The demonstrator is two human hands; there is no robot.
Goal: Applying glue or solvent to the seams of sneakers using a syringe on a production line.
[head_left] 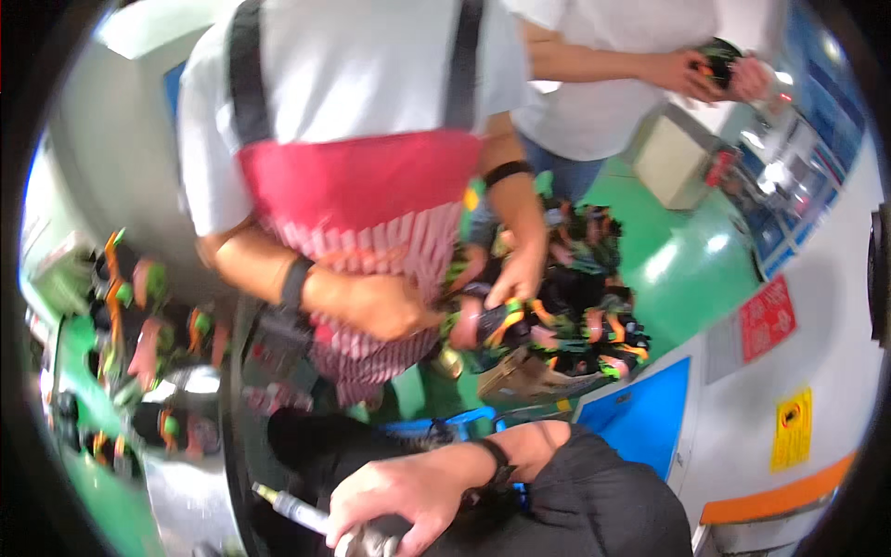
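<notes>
My right hand, with a dark band at the wrist, reaches in from the right at the lower edge. Its fingers and thumb curl round a shiny metal piece, mostly hidden by the hand and the picture's edge. From beside the fingers a slim pale, clear tube with a yellow-green tip points up and left; whether it joins the metal piece I cannot tell. My left hand is out of view. Across from me, a co-worker's hands hold a black, pink, orange and green piece, perhaps a sock.
Similar colourful pieces pile up behind the co-worker, and more hang or lie on the left. A second person's hands hold a dark item. A white machine panel flanks the right side, near a blue panel.
</notes>
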